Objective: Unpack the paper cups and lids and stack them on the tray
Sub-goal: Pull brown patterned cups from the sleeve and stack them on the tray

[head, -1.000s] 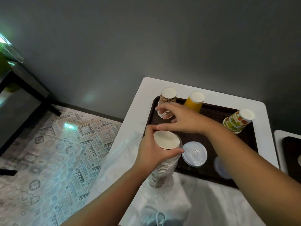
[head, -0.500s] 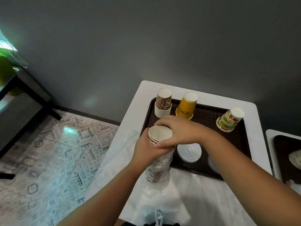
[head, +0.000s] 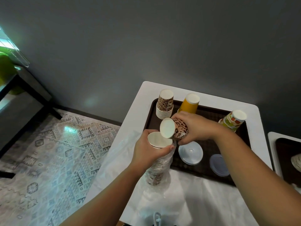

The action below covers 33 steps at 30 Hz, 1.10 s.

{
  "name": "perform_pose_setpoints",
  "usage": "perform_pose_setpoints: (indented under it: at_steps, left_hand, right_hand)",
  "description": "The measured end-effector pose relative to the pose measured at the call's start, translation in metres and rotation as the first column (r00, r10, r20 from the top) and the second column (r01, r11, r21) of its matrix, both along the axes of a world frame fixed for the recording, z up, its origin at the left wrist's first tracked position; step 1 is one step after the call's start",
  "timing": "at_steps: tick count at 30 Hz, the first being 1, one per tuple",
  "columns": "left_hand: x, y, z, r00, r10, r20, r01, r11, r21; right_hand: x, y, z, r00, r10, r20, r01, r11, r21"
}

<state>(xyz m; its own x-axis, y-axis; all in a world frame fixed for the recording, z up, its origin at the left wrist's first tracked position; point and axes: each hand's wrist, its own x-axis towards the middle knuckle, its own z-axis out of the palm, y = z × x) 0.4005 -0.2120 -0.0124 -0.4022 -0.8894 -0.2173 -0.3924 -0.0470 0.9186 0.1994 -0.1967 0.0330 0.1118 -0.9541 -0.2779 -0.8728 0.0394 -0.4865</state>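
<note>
The step in hand looks to be unstacking: one leopard-print paper cup (head: 178, 130) is gripped by the right hand (head: 193, 128), fingers curled round its wall, just above the dark brown plastic tray (head: 210, 173) near the tray's left edge. The cup lies tipped almost on its side, its long axis near level, its white closed bottom facing left toward the camera and its mouth pointing right into the palm.

The left hand (head: 146, 154) is wrapped around the top of the sleeved stack of leopard-print cups in clear plastic wrap (head: 157, 170), which stands roughly upright over the white table (head: 140, 105) at the tray's front-left corner, mouth up, its long axis vertical. The loose cup's bottom rim sits just over that stack's open mouth; whether they touch I cannot tell.

Toward the tray's far-left corner stands an upturned stack of leopard-print paper cups (head: 164, 106), bottom up. Beside it is an upturned yellow paper cup stack (head: 189, 103), and near the far-right corner a green-and-orange patterned cup stack (head: 232, 120). Two flat translucent plastic lids (head: 190, 153) lie near the tray's front edge.

The next move probably calls for turning the held cup fully mouth-down, carrying it to the far-left stack and lowering it squarely so it nests over the topmost bottom.
</note>
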Motion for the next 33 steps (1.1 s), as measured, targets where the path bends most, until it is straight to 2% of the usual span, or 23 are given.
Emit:
perform_pose_setpoints:
  at_steps: [1,3,5,7,11,13,19,23,26,30,33]
  left_hand:
    - [0.0,-0.001,-0.001,1.0,0.007,-0.008,-0.007,1.0,0.001]
    - [0.001,-0.004,-0.002,0.999,0.03,-0.026,-0.03,1.0,0.005]
    - [0.002,-0.008,-0.004,0.999,0.039,-0.025,-0.039,0.999,0.013]
    - [0.001,-0.01,-0.005,0.999,0.033,-0.017,-0.033,0.999,0.027]
    - [-0.002,-0.011,-0.006,1.0,0.016,0.0,-0.016,0.999,0.04]
    - [-0.003,-0.012,-0.006,1.0,0.012,0.008,-0.012,0.999,0.043]
    - [-0.004,-0.017,-0.009,1.0,0.004,0.019,-0.005,0.999,0.054]
    - [-0.004,-0.019,-0.01,1.0,-0.006,0.03,0.004,0.999,0.05]
    - [-0.005,-0.02,-0.01,0.999,-0.01,0.032,0.008,0.999,0.05]
    - [-0.006,-0.02,-0.01,0.999,-0.009,0.04,0.007,0.999,0.045]
    - [-0.006,-0.019,-0.01,0.999,-0.008,0.048,0.006,0.999,0.033]
  right_hand:
    - [0.001,-0.003,-0.006,0.999,-0.022,0.044,0.023,0.999,-0.025]
    - [0.003,-0.009,-0.014,0.966,-0.109,0.236,0.131,0.988,-0.08]
    - [0.006,-0.019,-0.015,0.853,-0.228,0.47,0.322,0.938,-0.129]
    - [0.009,-0.034,-0.015,0.716,-0.317,0.622,0.502,0.853,-0.143]
    - [0.007,-0.071,-0.02,0.501,-0.456,0.735,0.741,0.665,-0.093]
    - [0.004,-0.084,-0.025,0.456,-0.499,0.737,0.788,0.611,-0.074]
    - [-0.001,-0.103,-0.044,0.501,-0.514,0.696,0.793,0.595,-0.131]
    - [-0.001,-0.108,-0.055,0.632,-0.469,0.617,0.739,0.603,-0.299]
    - [-0.004,-0.11,-0.064,0.724,-0.497,0.478,0.678,0.639,-0.362]
    - [-0.005,-0.114,-0.061,0.735,-0.54,0.41,0.669,0.677,-0.309]
    - [0.003,-0.103,-0.047,0.779,-0.503,0.375,0.627,0.649,-0.431]
